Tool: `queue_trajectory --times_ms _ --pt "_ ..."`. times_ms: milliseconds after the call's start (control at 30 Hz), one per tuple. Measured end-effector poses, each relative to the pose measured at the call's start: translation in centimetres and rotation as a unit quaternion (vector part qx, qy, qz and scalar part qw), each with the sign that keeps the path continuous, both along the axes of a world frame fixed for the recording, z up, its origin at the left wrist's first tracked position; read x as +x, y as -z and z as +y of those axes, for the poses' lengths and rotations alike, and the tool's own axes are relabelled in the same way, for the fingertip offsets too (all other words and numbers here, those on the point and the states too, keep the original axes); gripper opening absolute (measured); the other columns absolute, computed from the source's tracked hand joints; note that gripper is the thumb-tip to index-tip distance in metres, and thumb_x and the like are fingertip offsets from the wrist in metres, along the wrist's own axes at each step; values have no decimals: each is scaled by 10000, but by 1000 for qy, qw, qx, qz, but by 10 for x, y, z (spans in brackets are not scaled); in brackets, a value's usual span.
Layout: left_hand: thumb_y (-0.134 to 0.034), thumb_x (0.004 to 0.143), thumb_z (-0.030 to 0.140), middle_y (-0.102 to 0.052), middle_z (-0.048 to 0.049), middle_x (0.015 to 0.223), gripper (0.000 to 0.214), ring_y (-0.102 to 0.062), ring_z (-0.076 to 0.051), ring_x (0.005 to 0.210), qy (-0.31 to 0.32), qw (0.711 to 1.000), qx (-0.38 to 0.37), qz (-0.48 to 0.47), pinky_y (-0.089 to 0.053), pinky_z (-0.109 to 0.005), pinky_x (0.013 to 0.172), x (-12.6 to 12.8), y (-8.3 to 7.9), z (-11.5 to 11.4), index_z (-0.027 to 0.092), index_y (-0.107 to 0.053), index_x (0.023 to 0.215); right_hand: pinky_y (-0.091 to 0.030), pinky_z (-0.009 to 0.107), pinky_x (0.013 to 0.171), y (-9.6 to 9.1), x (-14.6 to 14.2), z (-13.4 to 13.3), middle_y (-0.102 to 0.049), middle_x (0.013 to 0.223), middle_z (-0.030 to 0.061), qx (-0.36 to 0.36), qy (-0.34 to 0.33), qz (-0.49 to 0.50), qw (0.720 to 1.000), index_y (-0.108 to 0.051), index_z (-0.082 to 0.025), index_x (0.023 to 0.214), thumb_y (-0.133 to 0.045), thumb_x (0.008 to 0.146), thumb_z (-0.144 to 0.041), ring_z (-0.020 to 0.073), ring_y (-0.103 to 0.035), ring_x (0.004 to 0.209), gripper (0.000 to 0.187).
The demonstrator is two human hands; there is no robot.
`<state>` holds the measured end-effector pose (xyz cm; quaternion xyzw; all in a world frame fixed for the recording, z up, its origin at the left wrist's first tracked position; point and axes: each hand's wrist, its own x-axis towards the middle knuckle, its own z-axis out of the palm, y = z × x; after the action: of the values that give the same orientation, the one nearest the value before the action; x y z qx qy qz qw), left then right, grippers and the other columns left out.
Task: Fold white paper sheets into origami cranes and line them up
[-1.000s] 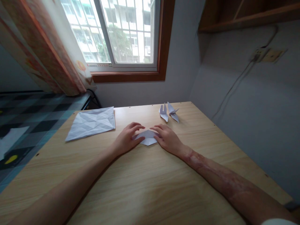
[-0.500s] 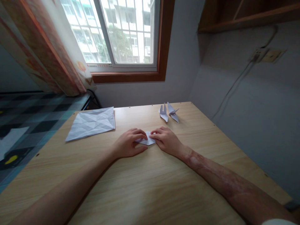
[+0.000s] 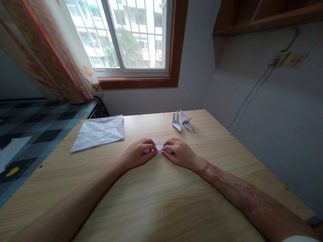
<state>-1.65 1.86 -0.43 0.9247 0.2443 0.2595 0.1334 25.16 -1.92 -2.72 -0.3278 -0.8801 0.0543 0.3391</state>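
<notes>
A small piece of folded white paper (image 3: 159, 146) lies on the wooden table between my hands. From the left, my left hand (image 3: 140, 152) pinches its near edge between thumb and fingers. My right hand (image 3: 178, 152) grips the opposite side the same way, so the fingertips of both hands almost meet at the middle. Much of the paper is hidden under the fingers. Beyond my right hand stand two folded paper figures, one with upright points (image 3: 176, 121) and one like a paper crane (image 3: 186, 121) with spread wings.
Creased white paper sheets (image 3: 99, 131) lie at the table's (image 3: 151, 201) back left. A bed with a checked cover (image 3: 32, 116) adjoins on the left, below a curtain (image 3: 47, 50). Walls stand behind and to the right, with a shelf (image 3: 267, 20) overhead.
My left thumb has moved up and closed onto the paper's near edge. My right thumb has also come in, and the near point of the paper no longer shows.
</notes>
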Motion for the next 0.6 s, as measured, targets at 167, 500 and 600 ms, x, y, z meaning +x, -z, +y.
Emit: queue_trajectory --times_ms 167,500,600 --pt "-671 1064 325 -784 -52 1052 172 -730 -170 822 -38 999 -11 7 -588 -296 781 -1 2 0 247 -817 1108 -562 417 985 3 1 4 -782 1091 76 -19 10 8 1000 -794 -236 1097 -684 1077 -206 253 -702 1051 116" --pt "-650 1068 272 -792 -84 1147 211 -753 -211 1004 16 1000 -3 -4 -614 -328 909 -1 1 1 268 -860 1093 -539 503 1167 8 2 7 -726 1423 159 -61 19 33 997 -626 -178 1475 -728 1024 -233 316 -666 1319 466" --pt "-674 1059 287 -789 -82 1159 189 -748 -207 1003 22 1000 -9 -1 -617 -328 904 -2 1 1 269 -857 1103 -540 505 1170 8 2 7 -728 1447 157 -71 6 26 997 -611 -179 1499 -691 1050 -229 317 -671 1337 459"
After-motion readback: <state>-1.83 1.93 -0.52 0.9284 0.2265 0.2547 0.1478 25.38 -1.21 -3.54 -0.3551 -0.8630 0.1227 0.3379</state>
